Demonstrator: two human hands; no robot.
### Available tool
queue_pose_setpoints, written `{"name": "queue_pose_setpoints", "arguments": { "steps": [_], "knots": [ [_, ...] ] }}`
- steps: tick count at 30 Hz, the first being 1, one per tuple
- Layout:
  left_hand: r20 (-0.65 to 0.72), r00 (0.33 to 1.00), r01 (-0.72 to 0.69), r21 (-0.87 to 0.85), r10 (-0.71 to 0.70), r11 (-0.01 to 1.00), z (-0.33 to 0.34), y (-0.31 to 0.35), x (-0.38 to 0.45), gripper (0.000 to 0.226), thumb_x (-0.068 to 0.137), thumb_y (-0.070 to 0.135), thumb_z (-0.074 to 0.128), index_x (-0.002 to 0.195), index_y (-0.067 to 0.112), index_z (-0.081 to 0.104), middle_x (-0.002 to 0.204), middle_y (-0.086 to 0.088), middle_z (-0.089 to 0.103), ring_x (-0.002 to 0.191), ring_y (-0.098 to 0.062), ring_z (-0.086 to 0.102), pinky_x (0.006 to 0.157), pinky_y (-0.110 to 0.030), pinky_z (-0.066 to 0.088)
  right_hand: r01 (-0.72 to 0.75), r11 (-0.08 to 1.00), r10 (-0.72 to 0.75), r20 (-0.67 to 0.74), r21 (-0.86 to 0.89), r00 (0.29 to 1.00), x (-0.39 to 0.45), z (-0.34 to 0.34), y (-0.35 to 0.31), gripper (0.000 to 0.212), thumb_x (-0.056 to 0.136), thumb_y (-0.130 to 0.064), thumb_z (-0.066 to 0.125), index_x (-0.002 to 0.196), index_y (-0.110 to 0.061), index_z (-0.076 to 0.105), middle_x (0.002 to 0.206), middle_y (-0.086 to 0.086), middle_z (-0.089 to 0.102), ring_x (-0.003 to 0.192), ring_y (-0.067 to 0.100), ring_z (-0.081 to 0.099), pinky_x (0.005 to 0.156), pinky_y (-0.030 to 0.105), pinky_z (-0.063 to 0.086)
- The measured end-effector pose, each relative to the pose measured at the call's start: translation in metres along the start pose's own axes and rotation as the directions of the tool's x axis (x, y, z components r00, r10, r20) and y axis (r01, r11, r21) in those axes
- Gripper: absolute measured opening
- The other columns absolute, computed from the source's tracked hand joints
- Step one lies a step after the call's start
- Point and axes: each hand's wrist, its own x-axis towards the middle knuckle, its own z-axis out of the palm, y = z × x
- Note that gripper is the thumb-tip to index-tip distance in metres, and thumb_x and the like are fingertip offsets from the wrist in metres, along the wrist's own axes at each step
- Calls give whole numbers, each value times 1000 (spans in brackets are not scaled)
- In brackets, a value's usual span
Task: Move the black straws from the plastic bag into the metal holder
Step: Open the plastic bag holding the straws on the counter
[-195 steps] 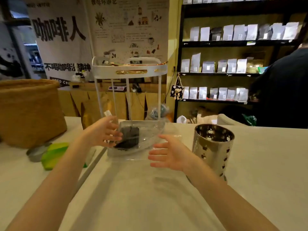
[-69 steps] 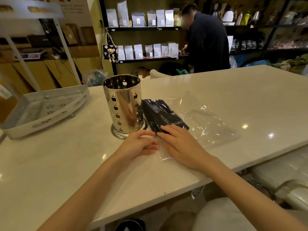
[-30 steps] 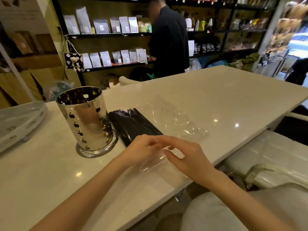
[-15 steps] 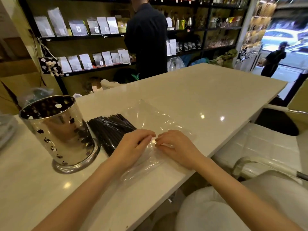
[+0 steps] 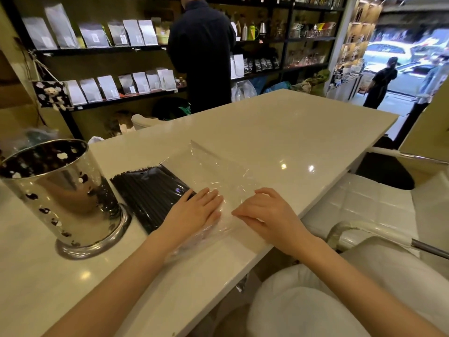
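A clear plastic bag (image 5: 218, 171) lies flat on the white counter, with a bundle of black straws (image 5: 148, 190) inside its left half. The shiny metal holder (image 5: 60, 190), punched with small holes, stands upright just left of the straws and shows no straws inside. My left hand (image 5: 194, 212) lies flat on the bag, fingers stretched over the near end of the straws. My right hand (image 5: 264, 212) rests beside it with its fingertips pinching the bag's film near the counter's front edge.
The white counter (image 5: 279, 132) stretches far to the right. White padded chairs (image 5: 364, 207) with chrome arms stand below its near edge. A person in dark clothes (image 5: 201, 52) stands at the shelves of pouches behind the counter.
The view has swung right as the bag and holder ended up near the counter's edge. My left hand has gone from pinching the bag to lying flat on it; my hands have moved slightly apart.
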Motion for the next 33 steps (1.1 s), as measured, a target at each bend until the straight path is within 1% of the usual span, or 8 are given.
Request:
{"name": "queue_pose_setpoints", "arguments": {
  "steps": [2,4,8,15,19,22,28,33],
  "knots": [
    [27,1000,13,-92,-11,996,10,-1,1,55,94,46,14,141,23,26,152,2,28,140,-17,24,114,-37,14,15,1000,-16,-26,-15,1000,-7,-4,0,10,79,-12,69,86,-14,75,79,-1,76,73,15,70,88,34,46],
    [20,999,28,-119,-25,992,14,-2,2,52,96,45,18,143,25,18,154,4,20,142,-15,16,115,-36,7,35,999,-37,-45,-39,998,-13,-8,0,10,80,-14,68,87,-16,75,80,-1,75,74,14,70,91,30,40],
    [34,999,34,-188,-28,981,15,-4,1,52,95,46,16,144,27,16,155,6,17,143,-13,13,116,-38,6,57,993,-61,-33,-100,998,-25,-17,0,13,79,-15,71,90,-19,74,83,-3,75,79,11,69,92,34,43],
    [16,999,39,-176,-37,984,12,-2,0,52,95,45,17,143,26,18,155,6,19,142,-13,16,116,-37,9,118,975,-117,16,-188,993,-40,-27,-9,17,76,-18,68,92,-20,74,87,-4,76,84,11,70,91,39,46],
    [8,999,44,-194,-43,980,9,0,0,50,96,42,20,143,26,21,154,5,21,141,-13,19,115,-36,11,149,953,-147,27,-264,989,-46,-31,-13,27,68,-16,81,93,-20,73,86,-5,76,82,10,70,84,34,49],
    [-14,998,51,-192,-55,980,7,2,-1,49,96,40,22,142,26,23,154,5,23,141,-12,20,114,-34,12,141,946,-142,18,-291,990,-53,-32,-17,28,67,-15,82,93,-20,73,83,-5,76,74,10,70,79,31,50],
    [-11,998,64,-188,-67,980,6,3,-2,49,96,41,21,143,26,21,154,5,22,141,-13,19,114,-36,12,93,965,-77,73,-244,994,-60,-28,-22,23,72,-18,79,95,-20,73,81,-7,76,72,9,69,79,30,50],
    [-3,997,79,-209,-81,975,5,5,-4,48,96,40,20,142,26,23,155,4,21,141,-13,19,114,-35,11,-138,990,137,185,-5,973,-55,-38,-28,28,84,-25,56,109,-17,67,73,-6,73,64,10,65,82,33,51]
  ]
}}
